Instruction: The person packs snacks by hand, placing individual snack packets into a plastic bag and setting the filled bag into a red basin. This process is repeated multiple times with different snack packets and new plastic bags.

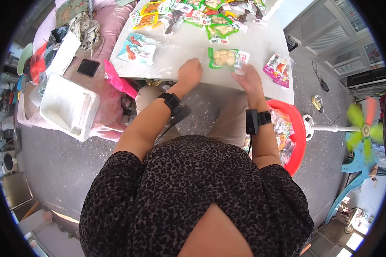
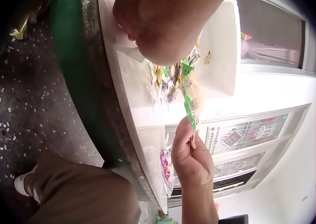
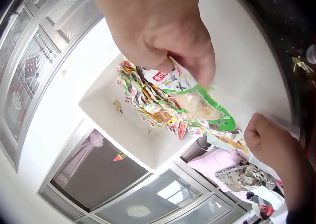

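Note:
My right hand [image 1: 248,79] pinches the white printed end of a green-edged snack packet [image 1: 224,58] between thumb and fingers. Through its clear window [image 3: 193,105], pale rounded pieces show. Near the table's front edge, my left hand [image 1: 190,72] is curled into a fist, its fingertips mostly hidden. Shiny clear film lies on the tabletop beside that fist; I cannot tell whether the fingers hold any of it. A light-blue packet [image 1: 138,49] lies to the left of the left hand. On the right of the table is a pink-purple packet [image 1: 278,70] with clear plastic around it.
A heap of mixed snack packets [image 1: 201,13] covers the far part of the white table [image 1: 176,45]. Below its right side stands a red tub [image 1: 299,141] of packets. A white foam box [image 1: 68,107] sits at the left, and a fan [image 1: 365,128] at the right.

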Motion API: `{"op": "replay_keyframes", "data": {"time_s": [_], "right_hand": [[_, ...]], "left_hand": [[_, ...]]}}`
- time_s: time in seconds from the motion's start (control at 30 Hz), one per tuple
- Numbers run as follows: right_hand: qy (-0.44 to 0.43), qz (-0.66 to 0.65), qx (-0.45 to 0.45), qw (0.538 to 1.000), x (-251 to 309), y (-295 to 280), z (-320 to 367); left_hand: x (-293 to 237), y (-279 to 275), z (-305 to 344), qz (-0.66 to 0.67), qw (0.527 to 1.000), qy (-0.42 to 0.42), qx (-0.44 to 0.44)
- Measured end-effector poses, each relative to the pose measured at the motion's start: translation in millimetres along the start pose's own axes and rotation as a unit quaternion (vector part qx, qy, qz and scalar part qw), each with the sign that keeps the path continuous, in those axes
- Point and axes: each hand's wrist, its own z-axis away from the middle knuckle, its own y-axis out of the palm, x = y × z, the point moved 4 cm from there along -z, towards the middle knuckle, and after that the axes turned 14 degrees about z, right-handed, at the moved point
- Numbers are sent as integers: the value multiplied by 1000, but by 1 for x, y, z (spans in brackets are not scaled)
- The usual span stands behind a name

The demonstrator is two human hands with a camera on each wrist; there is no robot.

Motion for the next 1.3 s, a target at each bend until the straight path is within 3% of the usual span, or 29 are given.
{"op": "replay_keyframes", "data": {"time_s": [0.1,0.2,0.5,0.8,0.87,0.93,1.07,1.13,1.23,1.3], "right_hand": [[9,-10,-18,1000,-9,-4,6],[13,0,25,1000,-12,-3,8],[-10,57,-24,998,-3,15,24],[-15,-44,-39,998,-19,-9,8],[-98,63,-27,993,-40,-15,-1],[-131,110,-49,984,-46,-10,2],[-95,82,-154,980,-47,8,22],[-74,67,-208,973,-48,14,32],[-80,108,-221,966,-46,20,35],[-81,174,-134,972,-47,24,34]], "left_hand": [[-1,1,2,25,1000,15,0],[-3,1,4,37,999,20,4],[-17,4,10,-16,998,23,48],[-41,-3,10,-7,995,59,83],[-44,-2,10,-12,995,63,78],[-44,-3,10,-37,995,40,82],[-42,-6,9,-46,995,27,83],[-27,1,7,17,998,-7,62],[-12,10,6,160,979,-106,68],[-9,13,9,224,957,-162,92]]}}
